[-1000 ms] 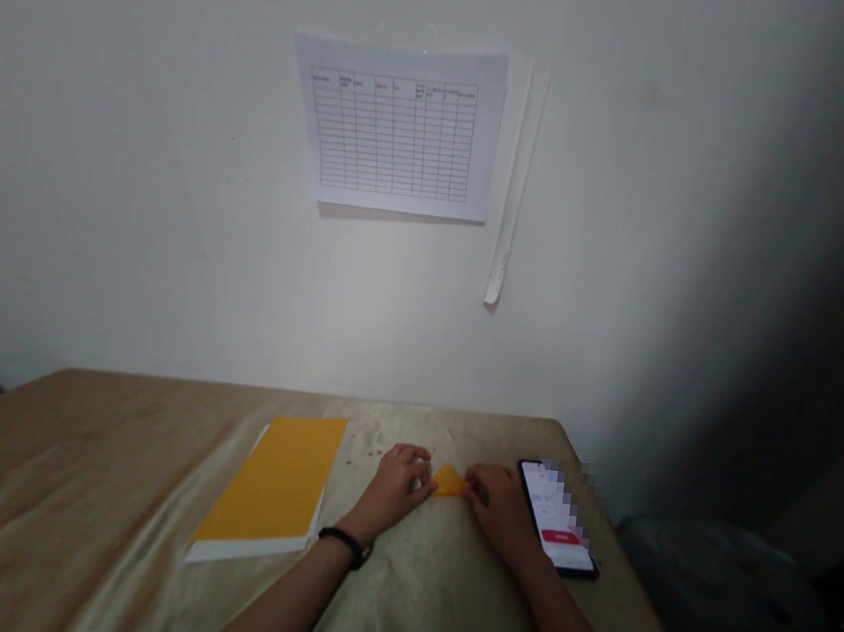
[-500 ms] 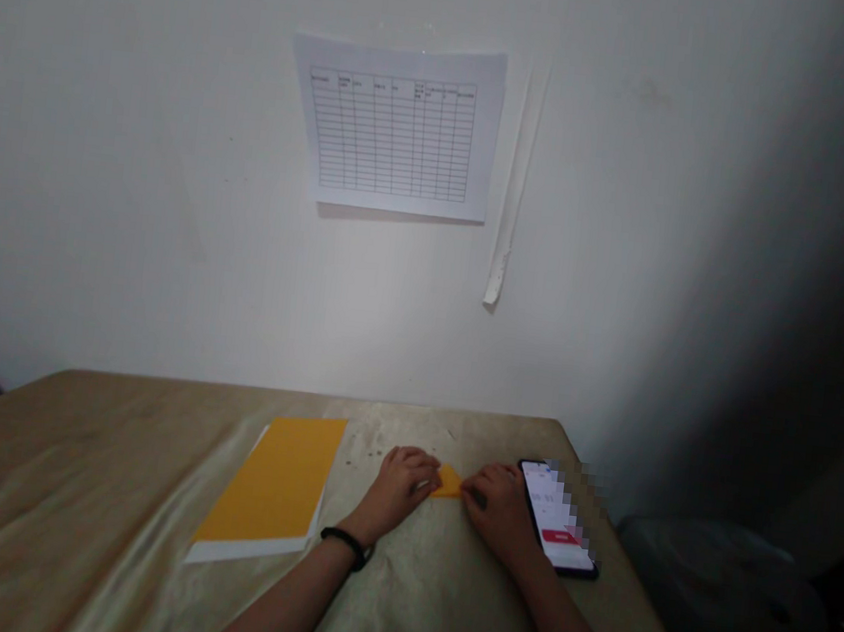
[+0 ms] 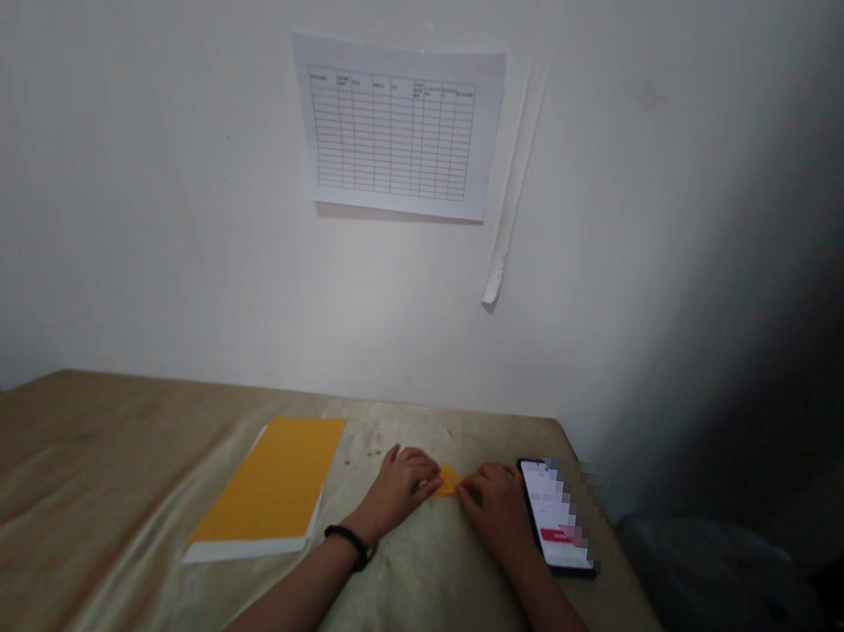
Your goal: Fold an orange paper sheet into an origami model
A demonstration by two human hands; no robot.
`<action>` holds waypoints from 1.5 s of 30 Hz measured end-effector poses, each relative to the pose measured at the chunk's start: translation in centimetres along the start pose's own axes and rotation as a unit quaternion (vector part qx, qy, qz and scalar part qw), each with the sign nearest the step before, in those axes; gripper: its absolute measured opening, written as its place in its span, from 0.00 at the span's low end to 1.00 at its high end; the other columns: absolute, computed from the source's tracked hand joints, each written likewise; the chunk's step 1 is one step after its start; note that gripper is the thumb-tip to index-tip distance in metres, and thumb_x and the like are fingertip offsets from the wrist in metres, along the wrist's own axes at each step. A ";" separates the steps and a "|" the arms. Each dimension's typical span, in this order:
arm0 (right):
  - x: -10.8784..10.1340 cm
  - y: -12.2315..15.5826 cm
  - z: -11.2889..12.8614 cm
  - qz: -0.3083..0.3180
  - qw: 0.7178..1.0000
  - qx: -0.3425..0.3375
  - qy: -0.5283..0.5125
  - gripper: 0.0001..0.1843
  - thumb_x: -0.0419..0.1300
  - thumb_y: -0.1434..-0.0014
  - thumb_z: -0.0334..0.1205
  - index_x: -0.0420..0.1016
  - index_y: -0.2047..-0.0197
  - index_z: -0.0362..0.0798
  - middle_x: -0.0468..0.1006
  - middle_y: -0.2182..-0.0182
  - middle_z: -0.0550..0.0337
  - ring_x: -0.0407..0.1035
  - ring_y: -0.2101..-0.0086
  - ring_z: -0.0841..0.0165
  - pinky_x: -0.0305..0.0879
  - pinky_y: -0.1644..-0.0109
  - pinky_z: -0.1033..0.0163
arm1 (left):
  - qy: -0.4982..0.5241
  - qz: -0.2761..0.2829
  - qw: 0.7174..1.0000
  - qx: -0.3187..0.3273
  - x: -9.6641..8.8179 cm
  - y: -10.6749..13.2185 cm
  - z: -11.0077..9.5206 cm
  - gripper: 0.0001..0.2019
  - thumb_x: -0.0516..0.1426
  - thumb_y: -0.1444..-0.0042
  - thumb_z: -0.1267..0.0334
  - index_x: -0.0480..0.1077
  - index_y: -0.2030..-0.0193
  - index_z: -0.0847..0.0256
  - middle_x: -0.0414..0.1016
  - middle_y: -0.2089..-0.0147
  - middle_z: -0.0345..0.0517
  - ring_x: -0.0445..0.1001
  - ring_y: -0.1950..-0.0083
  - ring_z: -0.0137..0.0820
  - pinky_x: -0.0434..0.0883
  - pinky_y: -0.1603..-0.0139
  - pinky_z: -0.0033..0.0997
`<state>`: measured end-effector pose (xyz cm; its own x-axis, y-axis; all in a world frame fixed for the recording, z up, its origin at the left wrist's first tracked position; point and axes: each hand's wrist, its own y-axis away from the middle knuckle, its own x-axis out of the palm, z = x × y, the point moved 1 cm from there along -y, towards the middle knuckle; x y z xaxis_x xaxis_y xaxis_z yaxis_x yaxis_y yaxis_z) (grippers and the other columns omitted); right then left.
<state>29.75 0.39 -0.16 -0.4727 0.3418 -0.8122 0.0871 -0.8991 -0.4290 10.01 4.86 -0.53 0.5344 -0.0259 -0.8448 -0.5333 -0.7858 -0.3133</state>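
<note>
A small folded piece of orange paper (image 3: pixel 448 481) lies at the middle of the cloth-covered table, between my two hands. My left hand (image 3: pixel 404 485), with a black band at the wrist, has its fingers closed on the paper's left side. On the right side, the fingertips of my right hand (image 3: pixel 497 500) pinch the paper's edge. Much of the small paper is hidden by my fingers, so its exact folds cannot be made out.
Left of my hands lie orange sheets (image 3: pixel 273 481) over white paper. A phone (image 3: pixel 557 531) with a lit screen lies beside my right hand. A printed table sheet (image 3: pixel 395 142) and a loose white strip (image 3: pixel 509 205) hang on the wall behind the cloth-covered table (image 3: pixel 130 436).
My right fingertips have moved slightly left, toward my left hand, and less of the small orange paper shows between them. The other things stay put.
</note>
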 end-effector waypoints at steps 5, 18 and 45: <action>0.3 -0.3 0.2 0.020 0.999 0.016 0.028 0.07 0.60 0.37 0.37 0.79 0.65 0.53 0.79 0.63 0.60 0.70 0.56 0.65 0.51 0.43 0.56 | -0.007 0.005 1.000 -0.005 0.1 -0.3 -0.2 0.04 0.60 0.37 0.59 0.77 0.59 0.52 0.80 0.52 0.40 0.70 0.43 0.38 0.49 0.32 0.55; 0.8 -0.2 0.2 0.028 0.998 0.018 0.047 0.06 0.60 0.37 0.38 0.78 0.62 0.54 0.78 0.61 0.58 0.69 0.54 0.61 0.51 0.43 0.53 | -0.016 0.014 1.000 0.002 0.1 -0.2 -0.5 0.09 0.56 0.33 0.56 0.79 0.56 0.49 0.78 0.52 0.40 0.70 0.42 0.38 0.43 0.31 0.60; 0.2 0.0 -0.4 0.010 1.000 0.008 -0.001 0.10 0.61 0.40 0.35 0.82 0.58 0.56 0.77 0.58 0.59 0.69 0.54 0.63 0.55 0.43 0.56 | -0.028 -0.013 0.998 0.052 0.0 0.5 -0.9 0.07 0.58 0.36 0.57 0.80 0.59 0.49 0.77 0.58 0.42 0.68 0.46 0.38 0.44 0.30 0.57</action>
<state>29.98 0.57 -0.43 -0.4726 0.3236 -0.8197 0.0820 -0.9100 -0.4065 10.31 3.90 -0.31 0.5139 0.0305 -0.8573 -0.5867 -0.7166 -0.3772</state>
